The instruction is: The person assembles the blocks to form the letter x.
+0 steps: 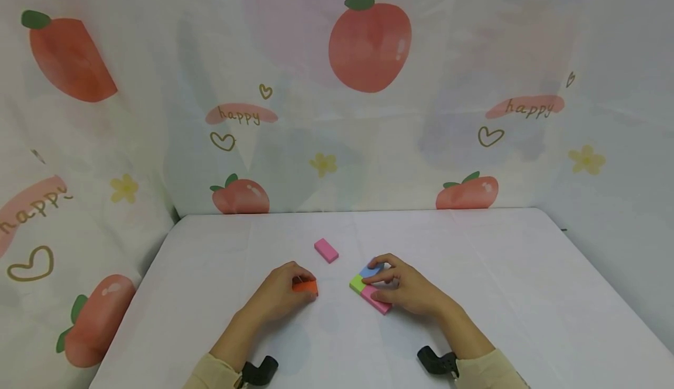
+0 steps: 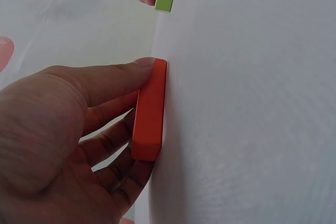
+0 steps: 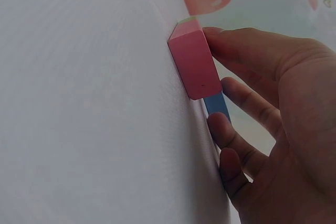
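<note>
My left hand (image 1: 284, 292) pinches an orange block (image 2: 149, 111), with the thumb on one end and the fingers along its back. To the right, a blue block (image 1: 370, 271), a green block (image 1: 357, 284) and a pink block (image 1: 380, 307) lie together in an angled shape on the table. Over these is my right hand (image 1: 408, 289), its curved fingers and thumb gripping the group. The thumb touches the pink block, while a fingertip reaches the blue one, which is partly hidden. A gap separates the orange block from the joined blocks.
A second pink block (image 1: 326, 250) lies alone beyond the hands, between them. The white-covered table (image 1: 474, 248) meets a printed cloth backdrop (image 1: 295, 44) behind and at the sides. Each wrist wears a black camera mount (image 1: 260, 371).
</note>
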Demonstrator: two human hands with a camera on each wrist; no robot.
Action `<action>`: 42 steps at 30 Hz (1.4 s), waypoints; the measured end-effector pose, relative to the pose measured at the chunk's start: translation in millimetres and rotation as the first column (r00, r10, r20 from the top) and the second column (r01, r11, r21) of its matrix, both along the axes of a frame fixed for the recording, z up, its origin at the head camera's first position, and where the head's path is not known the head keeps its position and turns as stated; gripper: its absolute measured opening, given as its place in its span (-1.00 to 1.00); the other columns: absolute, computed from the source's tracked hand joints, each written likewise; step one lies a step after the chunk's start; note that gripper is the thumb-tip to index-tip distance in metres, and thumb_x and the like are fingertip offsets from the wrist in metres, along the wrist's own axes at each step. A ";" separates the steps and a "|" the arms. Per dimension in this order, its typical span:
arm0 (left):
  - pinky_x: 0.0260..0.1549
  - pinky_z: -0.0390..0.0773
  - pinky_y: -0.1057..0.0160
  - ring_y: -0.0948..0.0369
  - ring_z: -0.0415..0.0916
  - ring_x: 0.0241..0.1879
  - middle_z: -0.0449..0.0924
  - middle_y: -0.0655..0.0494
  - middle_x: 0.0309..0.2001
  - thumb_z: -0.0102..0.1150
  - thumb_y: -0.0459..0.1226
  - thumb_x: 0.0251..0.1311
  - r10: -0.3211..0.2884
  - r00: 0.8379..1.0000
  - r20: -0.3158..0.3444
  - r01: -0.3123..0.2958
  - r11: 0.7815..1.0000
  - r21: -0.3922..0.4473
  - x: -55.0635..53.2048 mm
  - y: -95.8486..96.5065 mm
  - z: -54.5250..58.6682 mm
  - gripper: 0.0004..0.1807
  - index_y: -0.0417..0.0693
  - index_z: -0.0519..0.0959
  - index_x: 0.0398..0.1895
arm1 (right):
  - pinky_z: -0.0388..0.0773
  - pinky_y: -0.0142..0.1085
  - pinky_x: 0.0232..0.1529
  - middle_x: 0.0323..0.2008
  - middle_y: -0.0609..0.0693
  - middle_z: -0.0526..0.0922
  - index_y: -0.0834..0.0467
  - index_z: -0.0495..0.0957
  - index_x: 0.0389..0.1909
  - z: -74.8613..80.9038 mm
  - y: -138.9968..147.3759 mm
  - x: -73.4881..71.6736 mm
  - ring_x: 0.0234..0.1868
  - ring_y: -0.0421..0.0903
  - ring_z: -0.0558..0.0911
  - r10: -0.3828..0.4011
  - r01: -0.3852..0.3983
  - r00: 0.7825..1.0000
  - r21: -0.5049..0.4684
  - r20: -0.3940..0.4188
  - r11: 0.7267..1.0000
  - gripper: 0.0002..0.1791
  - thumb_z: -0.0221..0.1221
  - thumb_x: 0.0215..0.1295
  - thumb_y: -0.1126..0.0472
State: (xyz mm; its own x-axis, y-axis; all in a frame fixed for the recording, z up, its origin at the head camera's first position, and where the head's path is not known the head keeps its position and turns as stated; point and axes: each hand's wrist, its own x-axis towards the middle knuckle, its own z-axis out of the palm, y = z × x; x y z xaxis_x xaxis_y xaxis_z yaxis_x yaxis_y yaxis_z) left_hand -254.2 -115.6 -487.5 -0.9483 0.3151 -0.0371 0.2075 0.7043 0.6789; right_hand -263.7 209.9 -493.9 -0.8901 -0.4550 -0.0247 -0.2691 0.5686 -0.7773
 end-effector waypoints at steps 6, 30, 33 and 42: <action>0.04 0.58 0.11 0.26 0.52 -0.08 0.60 0.28 -0.14 0.47 -0.17 0.18 -0.005 1.000 -0.010 0.005 1.000 -0.005 -0.2 2.5 -0.5 -0.69 0.10 0.72 0.00 | 0.39 -0.06 0.15 0.29 -0.19 0.49 -0.21 0.77 -0.01 -0.7 -0.8 -1.2 0.28 -0.01 0.46 0.006 -0.006 1.000 -0.003 -0.002 1.000 -0.72 0.43 0.25 0.03; -0.01 0.55 0.15 0.26 0.52 -0.11 0.61 0.26 -0.17 0.49 -0.18 0.15 -0.027 0.999 -0.031 0.027 1.000 0.001 0.8 10.3 -1.1 -0.68 0.06 0.72 -0.02 | 0.39 -0.06 0.15 0.27 -0.21 0.49 -0.24 0.78 -0.03 -4.1 -0.1 -2.2 0.27 -0.02 0.46 -0.001 0.001 1.000 -0.005 -0.001 1.000 -0.73 0.43 0.25 0.03; -0.02 0.55 0.15 0.25 0.52 -0.10 0.61 0.25 -0.16 0.50 -0.18 0.15 -0.025 0.999 -0.030 0.025 1.000 -0.001 1.1 11.1 -0.7 -0.68 0.05 0.72 -0.02 | 0.39 -0.06 0.15 0.27 -0.22 0.49 -0.25 0.77 -0.03 -4.1 -0.2 -1.9 0.28 -0.02 0.45 -0.005 0.005 1.000 -0.006 0.006 1.000 -0.73 0.43 0.25 0.02; -0.04 0.56 0.18 0.26 0.51 -0.11 0.62 0.28 -0.15 0.49 -0.17 0.15 -0.012 1.000 -0.013 0.012 1.000 0.004 0.6 13.0 -0.2 -0.69 0.07 0.71 -0.03 | 0.39 -0.04 0.17 0.28 -0.23 0.48 -0.26 0.77 -0.04 -3.1 -0.7 -1.6 0.29 -0.02 0.45 -0.014 0.014 1.000 0.000 0.011 1.000 -0.74 0.43 0.25 0.03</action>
State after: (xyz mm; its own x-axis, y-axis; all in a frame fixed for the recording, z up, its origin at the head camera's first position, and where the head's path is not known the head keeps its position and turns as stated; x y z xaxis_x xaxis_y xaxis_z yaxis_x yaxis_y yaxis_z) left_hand -253.7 -102.5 -487.7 -0.9449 0.3264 -0.0235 0.2245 0.6987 0.6793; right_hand -265.3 209.2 -497.0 -0.8961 -0.4425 -0.0343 -0.2526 0.5721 -0.7804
